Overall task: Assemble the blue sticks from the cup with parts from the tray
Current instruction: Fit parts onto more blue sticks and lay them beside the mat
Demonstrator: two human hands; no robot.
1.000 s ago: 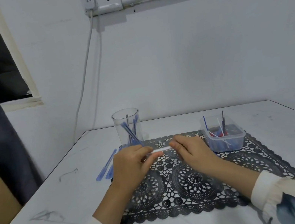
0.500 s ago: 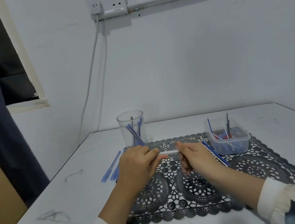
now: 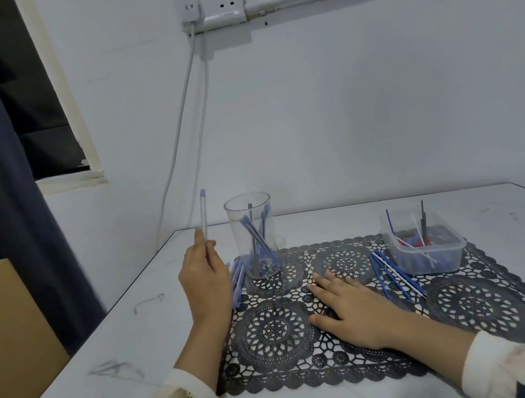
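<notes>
clear plastic cup (image 3: 235,227) of blue sticks (image 3: 258,239) stands at the far left of the black lace mat (image 3: 276,330). left hand (image 3: 203,280), just left of it, pinches one pale stick (image 3: 204,220) upright (blue tip on top). right hand (image 3: 350,304) lies flat on the mat, fingers straight, holding nothing. tray (image 3: 449,246) sits far right, loose sticks (image 3: 394,272) just left of it.
</notes>
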